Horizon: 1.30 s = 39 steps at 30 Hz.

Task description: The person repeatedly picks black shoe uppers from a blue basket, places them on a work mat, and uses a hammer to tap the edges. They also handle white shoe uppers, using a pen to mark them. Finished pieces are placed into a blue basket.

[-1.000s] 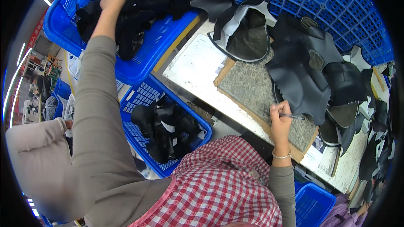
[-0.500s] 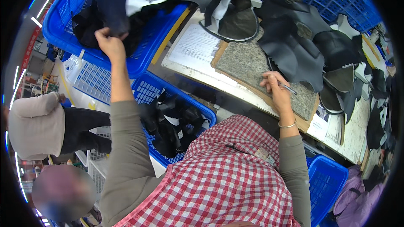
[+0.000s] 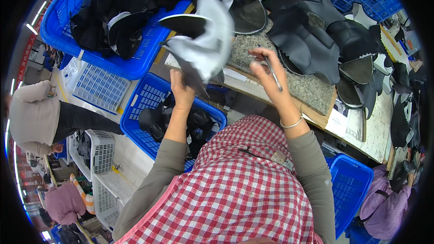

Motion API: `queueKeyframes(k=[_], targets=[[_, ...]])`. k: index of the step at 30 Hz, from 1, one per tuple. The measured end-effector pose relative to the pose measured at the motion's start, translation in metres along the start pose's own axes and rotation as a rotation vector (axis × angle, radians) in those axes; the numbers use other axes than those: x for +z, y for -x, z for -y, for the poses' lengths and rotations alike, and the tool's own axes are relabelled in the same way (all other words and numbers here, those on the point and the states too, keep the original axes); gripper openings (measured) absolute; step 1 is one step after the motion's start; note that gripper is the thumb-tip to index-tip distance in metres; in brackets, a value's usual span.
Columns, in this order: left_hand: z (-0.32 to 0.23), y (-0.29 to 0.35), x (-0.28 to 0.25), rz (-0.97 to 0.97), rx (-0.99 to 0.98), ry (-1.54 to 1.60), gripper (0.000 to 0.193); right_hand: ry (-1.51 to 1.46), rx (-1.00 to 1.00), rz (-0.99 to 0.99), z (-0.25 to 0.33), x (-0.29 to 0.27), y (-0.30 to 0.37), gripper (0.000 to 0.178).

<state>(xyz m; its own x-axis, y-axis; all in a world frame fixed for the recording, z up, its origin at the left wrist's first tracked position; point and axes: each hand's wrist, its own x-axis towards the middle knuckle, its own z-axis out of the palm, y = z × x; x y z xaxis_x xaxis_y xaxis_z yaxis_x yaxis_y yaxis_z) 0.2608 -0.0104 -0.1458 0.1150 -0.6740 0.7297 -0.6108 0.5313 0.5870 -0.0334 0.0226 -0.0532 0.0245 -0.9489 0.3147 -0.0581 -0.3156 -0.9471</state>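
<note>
My left hand (image 3: 181,92) is closed on the lower edge of a black-and-white shoe upper (image 3: 216,40), which it lifts above the table's near edge. The upper's pale lining is turned toward me and slightly blurred. To its right, my right hand (image 3: 272,79) has its thumb and forefinger apart while a slim pen (image 3: 275,77) rests in its grip. That hand is over a speckled stone slab (image 3: 312,95) and does not touch the upper. More dark uppers (image 3: 303,40) lie on the slab's far side.
A blue basket (image 3: 83,61) piled with black pieces stands at upper left; another blue basket (image 3: 129,117) with dark pieces sits below it. An empty-looking blue bin (image 3: 350,194) is at lower right. Co-workers (image 3: 29,117) (image 3: 384,203) are on both sides.
My left hand has come out of the upper-left basket, moving right with a shoe upper. My right hand has risen off the slab and shifted left, still with the pen.
</note>
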Motion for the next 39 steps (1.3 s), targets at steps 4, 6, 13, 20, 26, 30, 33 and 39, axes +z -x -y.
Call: queueKeyframes(k=[4, 6, 13, 20, 26, 30, 33, 39], targets=[[-0.022, -0.021, -0.022, 0.084, 0.224, -0.073, 0.026, -0.634, 0.468, 0.013, 0.001, -0.009, -0.009, 0.076], [-0.033, -0.036, -0.03, 0.084, 0.336, -0.079, 0.029, -0.881, 0.558, -0.021, 0.002, -0.026, -0.01, 0.084], [-0.031, -0.144, -0.041, 0.09, 0.633, 0.048, 0.033, -0.685, 0.4, -0.187, 0.024, -0.064, -0.015, 0.035], [-0.094, -0.221, 0.038, 0.058, 0.57, -0.284, 0.054, -0.241, 0.272, -0.433, -0.032, -0.012, 0.004, 0.043], [-0.134, -0.061, 0.123, 0.68, 0.34, 0.159, 0.05, 0.122, 0.13, -0.267, -0.045, -0.048, 0.042, 0.024], [-0.108, -0.041, 0.159, 0.677, 0.28, 0.011, 0.048, 0.324, -0.05, -0.309, -0.021, -0.087, 0.037, 0.031], [-0.099, -0.049, 0.173, 0.705, 0.264, 0.025, 0.032, 0.207, -0.035, -0.165, -0.023, -0.089, 0.019, 0.028], [-0.096, -0.048, 0.191, 0.696, 0.157, -0.007, 0.032, -0.373, 0.095, -0.484, -0.07, -0.153, -0.017, 0.021]])
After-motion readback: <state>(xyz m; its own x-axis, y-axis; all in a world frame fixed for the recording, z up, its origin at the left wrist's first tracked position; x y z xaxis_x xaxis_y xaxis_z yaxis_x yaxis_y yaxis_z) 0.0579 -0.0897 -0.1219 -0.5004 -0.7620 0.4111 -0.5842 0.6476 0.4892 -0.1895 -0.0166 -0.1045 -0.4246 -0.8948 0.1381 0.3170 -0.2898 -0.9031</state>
